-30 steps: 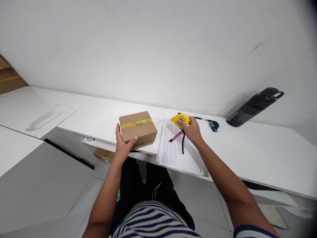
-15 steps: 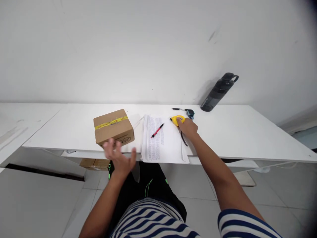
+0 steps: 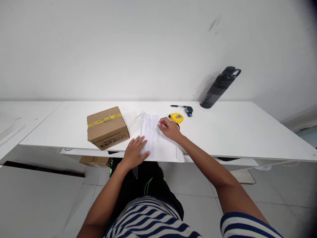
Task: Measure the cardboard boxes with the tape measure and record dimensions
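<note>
A printed sheet of paper [image 3: 151, 132] lies at the front edge of the white desk [image 3: 235, 132]. My left hand [image 3: 135, 152] rests flat on its lower left corner, fingers spread. My right hand [image 3: 169, 128] is closed over the sheet's right side; a bit of the red pen shows at its fingertips. A yellow tape measure [image 3: 176, 117] sits just beyond that hand, untouched. A brown cardboard box [image 3: 107, 127] with yellow tape stands to the left of the paper.
A dark water bottle [image 3: 219, 87] leans against the wall at the back right. A black pen [image 3: 178, 106] and a small blue object [image 3: 189, 110] lie behind the tape measure. More cardboard boxes [image 3: 95, 161] sit under the desk.
My left hand left the box and came down flat on the paper. My right hand let go of the tape measure and closed on the red pen on the sheet.
</note>
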`<move>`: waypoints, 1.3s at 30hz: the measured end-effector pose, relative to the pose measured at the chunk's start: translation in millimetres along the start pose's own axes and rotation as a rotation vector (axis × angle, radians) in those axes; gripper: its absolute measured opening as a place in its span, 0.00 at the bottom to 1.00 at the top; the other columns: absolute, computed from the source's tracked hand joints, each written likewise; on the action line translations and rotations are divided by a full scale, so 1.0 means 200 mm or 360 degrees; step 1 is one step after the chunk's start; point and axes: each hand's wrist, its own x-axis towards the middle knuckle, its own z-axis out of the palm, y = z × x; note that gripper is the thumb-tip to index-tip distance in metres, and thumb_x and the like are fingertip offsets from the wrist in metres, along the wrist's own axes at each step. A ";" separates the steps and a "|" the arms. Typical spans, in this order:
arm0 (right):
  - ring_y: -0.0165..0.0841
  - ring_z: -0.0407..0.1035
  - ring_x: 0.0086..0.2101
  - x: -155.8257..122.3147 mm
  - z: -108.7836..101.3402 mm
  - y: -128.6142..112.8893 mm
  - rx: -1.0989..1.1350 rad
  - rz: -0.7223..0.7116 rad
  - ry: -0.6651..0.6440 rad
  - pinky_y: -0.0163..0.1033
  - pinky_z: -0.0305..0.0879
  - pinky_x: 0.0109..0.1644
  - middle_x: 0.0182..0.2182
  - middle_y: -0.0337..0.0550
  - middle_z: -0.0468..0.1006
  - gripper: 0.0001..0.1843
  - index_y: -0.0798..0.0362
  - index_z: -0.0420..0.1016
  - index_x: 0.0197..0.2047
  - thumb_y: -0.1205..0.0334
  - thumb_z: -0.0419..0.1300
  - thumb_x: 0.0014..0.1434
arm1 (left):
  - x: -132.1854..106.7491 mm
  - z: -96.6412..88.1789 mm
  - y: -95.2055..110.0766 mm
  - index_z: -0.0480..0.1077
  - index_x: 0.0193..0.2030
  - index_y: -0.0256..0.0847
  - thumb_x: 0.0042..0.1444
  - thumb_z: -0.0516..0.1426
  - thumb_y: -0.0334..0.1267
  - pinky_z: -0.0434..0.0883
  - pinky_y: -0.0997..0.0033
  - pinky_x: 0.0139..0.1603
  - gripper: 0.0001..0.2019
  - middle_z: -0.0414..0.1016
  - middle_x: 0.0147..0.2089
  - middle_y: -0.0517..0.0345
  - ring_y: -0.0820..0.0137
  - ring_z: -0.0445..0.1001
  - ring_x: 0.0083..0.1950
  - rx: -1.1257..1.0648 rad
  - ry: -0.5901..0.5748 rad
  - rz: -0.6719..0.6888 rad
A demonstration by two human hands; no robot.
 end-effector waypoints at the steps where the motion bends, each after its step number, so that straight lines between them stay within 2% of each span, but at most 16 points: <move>1: 0.34 0.69 0.29 -0.06 0.00 -0.03 0.0246 0.0064 -0.0013 0.38 0.62 0.35 0.28 0.41 0.76 0.20 0.51 0.74 0.40 0.47 0.48 0.67 | 0.00 0.00 0.00 0.64 0.65 0.48 0.60 0.55 0.52 0.48 0.49 0.73 0.27 0.59 0.71 0.52 0.57 0.52 0.74 -0.0009 0.0007 -0.0010; 3: 0.33 0.66 0.26 -0.16 0.02 -0.07 0.0614 0.0135 -0.0197 0.37 0.62 0.33 0.22 0.38 0.70 0.28 0.51 0.74 0.32 0.42 0.42 0.68 | 0.00 0.01 0.01 0.64 0.65 0.48 0.60 0.55 0.52 0.48 0.49 0.73 0.27 0.59 0.71 0.52 0.57 0.53 0.74 -0.0023 0.0020 -0.0026; 5: 0.32 0.65 0.25 -0.22 0.05 -0.09 0.0751 0.0176 -0.0338 0.38 0.61 0.32 0.20 0.37 0.68 0.29 0.51 0.74 0.32 0.42 0.41 0.67 | 0.01 0.01 0.01 0.64 0.65 0.48 0.60 0.55 0.52 0.48 0.50 0.73 0.28 0.59 0.71 0.52 0.57 0.53 0.74 -0.0021 0.0014 -0.0036; 8: 0.32 0.63 0.24 -0.25 0.10 -0.08 0.0638 0.0300 -0.0148 0.37 0.57 0.29 0.20 0.36 0.67 0.22 0.50 0.68 0.27 0.43 0.50 0.63 | 0.02 0.01 0.01 0.63 0.66 0.46 0.61 0.54 0.53 0.47 0.50 0.73 0.28 0.57 0.72 0.51 0.57 0.51 0.74 0.0013 -0.0031 -0.0028; 11: 0.31 0.59 0.22 -0.23 0.11 -0.06 0.0558 0.0349 -0.0071 0.37 0.53 0.27 0.18 0.35 0.63 0.24 0.49 0.58 0.20 0.44 0.53 0.61 | 0.02 0.01 0.00 0.62 0.67 0.45 0.61 0.53 0.53 0.46 0.50 0.73 0.29 0.56 0.72 0.51 0.58 0.50 0.74 0.0029 -0.0060 -0.0018; 14: 0.31 0.59 0.23 -0.23 0.11 -0.06 0.0548 0.0312 -0.0156 0.38 0.54 0.28 0.18 0.36 0.65 0.23 0.49 0.59 0.20 0.46 0.53 0.61 | 0.02 0.01 0.01 0.62 0.67 0.46 0.61 0.54 0.52 0.46 0.50 0.73 0.28 0.56 0.72 0.52 0.58 0.50 0.74 0.0000 -0.0056 -0.0019; 20: 0.31 0.60 0.23 -0.24 0.11 -0.05 0.0524 0.0309 -0.0170 0.38 0.55 0.29 0.19 0.37 0.67 0.21 0.50 0.60 0.20 0.48 0.53 0.61 | 0.03 0.02 0.00 0.66 0.64 0.47 0.59 0.58 0.51 0.44 0.48 0.74 0.27 0.60 0.71 0.51 0.55 0.52 0.74 -0.0212 0.0008 -0.0030; 24: 0.31 0.62 0.25 -0.25 0.11 -0.05 0.0552 0.0312 -0.0182 0.38 0.56 0.29 0.21 0.38 0.70 0.21 0.50 0.62 0.21 0.48 0.53 0.61 | 0.03 0.01 0.00 0.62 0.66 0.46 0.61 0.54 0.52 0.43 0.49 0.74 0.28 0.56 0.72 0.53 0.58 0.49 0.75 0.0001 -0.0086 -0.0020; 27: 0.29 0.59 0.23 -0.25 0.11 -0.05 0.0550 0.0325 -0.0147 0.38 0.53 0.28 0.19 0.36 0.66 0.22 0.50 0.59 0.20 0.49 0.53 0.61 | 0.03 0.01 0.01 0.60 0.68 0.42 0.63 0.51 0.53 0.43 0.51 0.75 0.29 0.54 0.73 0.54 0.60 0.47 0.75 0.0171 -0.0166 -0.0018; 30: 0.28 0.55 0.22 -0.25 0.11 -0.05 0.0533 0.0357 -0.0066 0.37 0.50 0.27 0.17 0.34 0.60 0.23 0.50 0.54 0.19 0.49 0.53 0.61 | 0.03 0.00 0.01 0.60 0.67 0.41 0.64 0.50 0.54 0.44 0.51 0.75 0.30 0.54 0.73 0.53 0.60 0.47 0.75 0.0223 -0.0167 -0.0008; 34: 0.29 0.58 0.24 -0.25 0.10 -0.05 0.0583 0.0322 -0.0181 0.38 0.53 0.28 0.19 0.36 0.65 0.22 0.50 0.60 0.21 0.48 0.53 0.62 | 0.03 0.01 0.01 0.60 0.67 0.40 0.64 0.50 0.53 0.45 0.51 0.75 0.29 0.55 0.73 0.53 0.59 0.48 0.75 0.0236 -0.0147 0.0005; 39: 0.29 0.57 0.23 -0.25 0.10 -0.06 0.0597 0.0339 -0.0142 0.38 0.52 0.29 0.19 0.35 0.63 0.22 0.50 0.56 0.20 0.49 0.54 0.61 | 0.02 0.01 0.01 0.61 0.67 0.41 0.64 0.51 0.54 0.45 0.51 0.74 0.29 0.55 0.73 0.53 0.59 0.49 0.75 0.0230 -0.0117 0.0009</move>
